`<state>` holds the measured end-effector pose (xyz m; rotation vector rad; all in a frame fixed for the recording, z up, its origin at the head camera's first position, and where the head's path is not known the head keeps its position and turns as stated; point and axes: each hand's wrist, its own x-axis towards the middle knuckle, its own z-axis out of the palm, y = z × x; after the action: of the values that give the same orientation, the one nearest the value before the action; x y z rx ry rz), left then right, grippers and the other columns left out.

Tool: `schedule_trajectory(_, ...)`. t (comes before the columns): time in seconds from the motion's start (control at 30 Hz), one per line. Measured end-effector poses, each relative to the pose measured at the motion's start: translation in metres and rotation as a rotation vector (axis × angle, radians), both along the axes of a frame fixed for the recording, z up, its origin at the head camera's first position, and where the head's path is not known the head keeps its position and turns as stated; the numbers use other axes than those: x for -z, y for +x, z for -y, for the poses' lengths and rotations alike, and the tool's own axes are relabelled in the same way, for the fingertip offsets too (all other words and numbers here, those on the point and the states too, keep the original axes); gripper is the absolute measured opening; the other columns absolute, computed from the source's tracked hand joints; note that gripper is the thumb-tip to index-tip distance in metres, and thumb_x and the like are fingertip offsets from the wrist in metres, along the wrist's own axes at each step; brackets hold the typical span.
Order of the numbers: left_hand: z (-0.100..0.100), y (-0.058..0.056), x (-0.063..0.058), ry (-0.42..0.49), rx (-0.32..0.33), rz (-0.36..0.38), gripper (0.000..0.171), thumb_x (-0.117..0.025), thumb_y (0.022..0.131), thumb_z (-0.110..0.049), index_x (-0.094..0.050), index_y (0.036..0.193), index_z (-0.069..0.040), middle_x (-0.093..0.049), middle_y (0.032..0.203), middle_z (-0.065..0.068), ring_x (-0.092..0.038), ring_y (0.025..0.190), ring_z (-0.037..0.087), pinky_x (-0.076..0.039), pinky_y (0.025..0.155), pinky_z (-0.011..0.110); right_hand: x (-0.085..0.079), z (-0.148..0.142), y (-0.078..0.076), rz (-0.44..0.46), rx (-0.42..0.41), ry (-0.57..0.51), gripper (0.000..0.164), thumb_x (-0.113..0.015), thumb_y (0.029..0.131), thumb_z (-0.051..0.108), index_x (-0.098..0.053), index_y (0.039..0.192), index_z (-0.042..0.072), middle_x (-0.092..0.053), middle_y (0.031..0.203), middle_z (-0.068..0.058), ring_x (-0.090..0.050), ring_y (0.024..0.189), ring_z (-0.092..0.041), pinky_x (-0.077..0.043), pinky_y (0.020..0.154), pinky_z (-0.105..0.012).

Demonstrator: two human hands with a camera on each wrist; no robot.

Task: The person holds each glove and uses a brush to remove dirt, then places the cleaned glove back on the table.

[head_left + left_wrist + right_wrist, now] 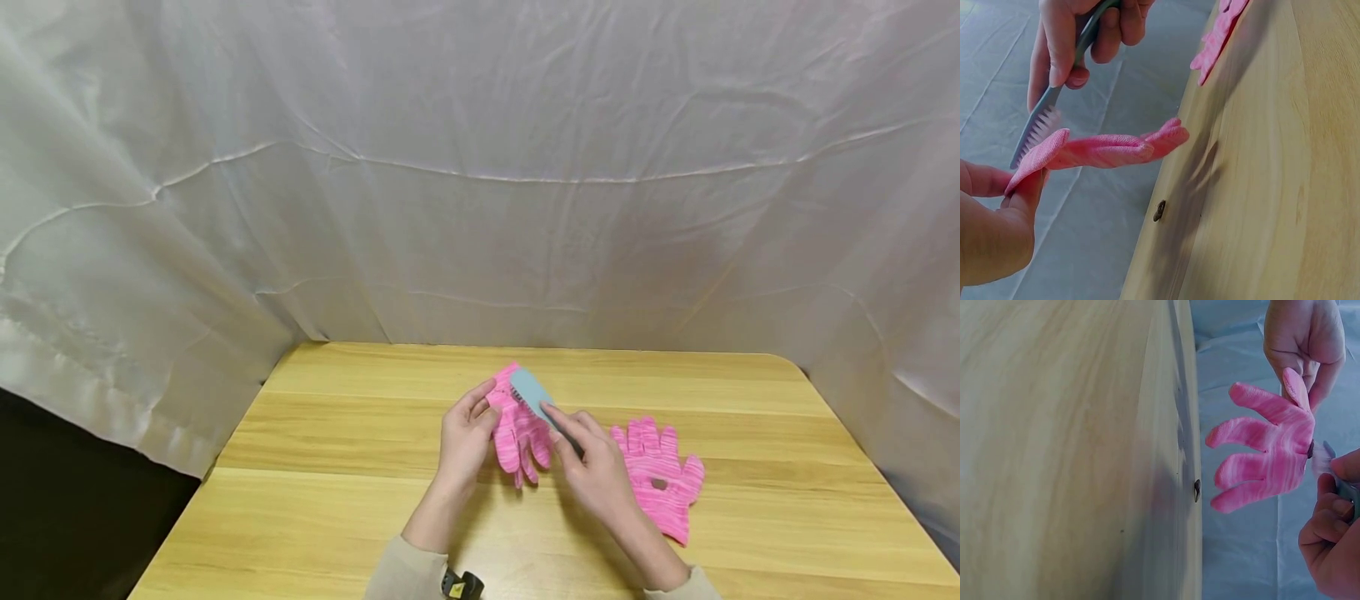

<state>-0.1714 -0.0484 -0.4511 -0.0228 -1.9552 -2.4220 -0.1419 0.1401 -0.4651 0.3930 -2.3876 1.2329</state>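
A pink knit glove (510,437) is pinched by my left hand (463,437), thumb on one side and fingers on the other. It hangs above the table, its fingers pointing down toward me. My right hand (596,471) grips the dark handle of a blue-grey brush (531,390), with the index finger stretched along it. In the left wrist view the white bristles (1042,128) face the glove right at its surface. The right wrist view shows a small dark patch (1310,449) on the glove's edge beside the brush.
A second pink glove (667,500) lies flat on the wooden table (337,500) at the right, with a brown spot (659,483) on it. A small dark bit (1159,210) lies on the tabletop. Pale cloth (525,233) hangs behind the table.
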Motion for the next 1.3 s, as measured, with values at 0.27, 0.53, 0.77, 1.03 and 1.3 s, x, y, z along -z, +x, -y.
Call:
schedule_trajectory(0.27, -0.0001, 0.0005, 0.0001, -0.014, 0.013, 0.001, 0.047, -0.056, 0.100, 0.001, -0.053, 0.147, 0.002, -0.055, 0.147, 0.028, -0.061, 0.128, 0.035, -0.056, 0.103, 0.032, 0.0021, 0.0009, -0.0007, -0.074, -0.050, -0.037, 0.047, -0.072, 0.092, -0.003, -0.070, 0.136, 0.016, -0.065, 0.091, 0.003, -0.046, 0.066, -0.003, -0.043, 0.052, -0.020)
schedule_trajectory(0.53, -0.0008, 0.0006, 0.0006, -0.006, 0.008, 0.004, 0.048, -0.055, 0.100, 0.001, -0.052, 0.148, 0.003, -0.055, 0.147, 0.027, -0.061, 0.129, 0.034, -0.056, 0.104, 0.032, 0.0009, 0.0021, 0.0024, -0.035, -0.078, -0.004, 0.046, -0.072, 0.093, 0.000, -0.070, 0.136, 0.018, -0.068, 0.095, 0.003, -0.049, 0.070, -0.004, -0.046, 0.057, -0.021)
schedule_trajectory(0.77, -0.0015, -0.0002, 0.0012, -0.010, -0.017, 0.003, 0.047, -0.056, 0.099, 0.001, -0.054, 0.146, 0.002, -0.055, 0.147, 0.028, -0.059, 0.130, 0.035, -0.056, 0.104, 0.033, 0.0034, 0.0020, 0.0005, -0.028, -0.040, 0.013, 0.051, -0.072, 0.090, -0.005, -0.070, 0.136, 0.018, -0.068, 0.095, 0.001, -0.047, 0.068, -0.003, -0.045, 0.056, -0.021)
schedule_trajectory(1.03, -0.0015, -0.0005, 0.0000, -0.002, -0.025, 0.006, 0.046, -0.056, 0.100, 0.001, -0.055, 0.146, 0.002, -0.058, 0.144, 0.027, -0.063, 0.124, 0.031, -0.058, 0.099, 0.031, 0.0029, 0.0016, -0.0001, -0.033, -0.020, 0.029, 0.049, -0.071, 0.092, -0.003, -0.071, 0.136, 0.019, -0.066, 0.093, 0.005, -0.046, 0.067, -0.003, -0.044, 0.055, -0.021)
schedule_trajectory(1.3, -0.0012, -0.0002, -0.0009, -0.001, -0.024, 0.009, 0.046, -0.056, 0.100, 0.001, -0.055, 0.145, 0.002, -0.058, 0.143, 0.027, -0.063, 0.124, 0.031, -0.058, 0.099, 0.031, 0.0016, 0.0016, 0.0007, 0.010, -0.015, 0.020, 0.049, -0.071, 0.093, -0.001, -0.070, 0.137, 0.020, -0.068, 0.094, -0.003, -0.045, 0.066, -0.005, -0.043, 0.055, -0.021)
